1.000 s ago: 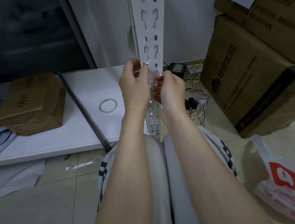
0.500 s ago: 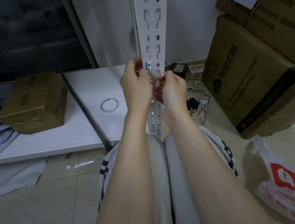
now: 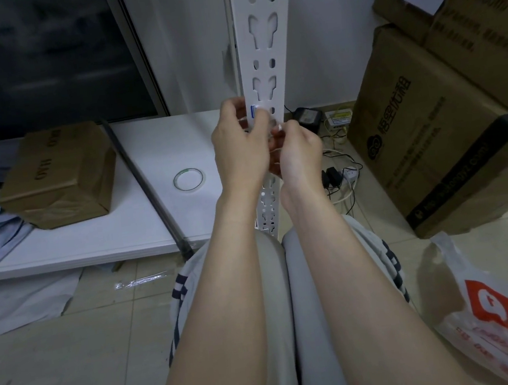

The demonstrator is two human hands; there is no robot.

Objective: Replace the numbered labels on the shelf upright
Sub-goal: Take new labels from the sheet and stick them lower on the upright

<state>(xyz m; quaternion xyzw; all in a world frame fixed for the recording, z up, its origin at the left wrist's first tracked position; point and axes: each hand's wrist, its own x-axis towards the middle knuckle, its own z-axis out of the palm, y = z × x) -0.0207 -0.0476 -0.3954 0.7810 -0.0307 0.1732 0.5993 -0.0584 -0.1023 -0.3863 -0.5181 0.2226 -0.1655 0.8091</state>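
Observation:
A white slotted shelf upright (image 3: 261,49) stands straight ahead, running down between my knees. A small label with a blue edge (image 3: 254,111) sits on its left side at hand height. My left hand (image 3: 239,148) is against the upright with its fingertips pinching at the label. My right hand (image 3: 297,151) is close beside it, fingers curled and pinching something small and pale at the upright; what it holds is too small to make out. The hands hide the stretch of upright behind them.
A roll of clear tape (image 3: 189,178) lies on the white board (image 3: 93,242) to the left, beside a dark rod (image 3: 147,185) and a brown box (image 3: 57,176). Large cartons (image 3: 435,127) stand to the right, a plastic bag (image 3: 498,319) at lower right, chargers and cables (image 3: 335,170) behind the upright.
The blue-edged label has come into view at my left fingertips on the upright. Both hands stay at the same spot, with only small finger movements.

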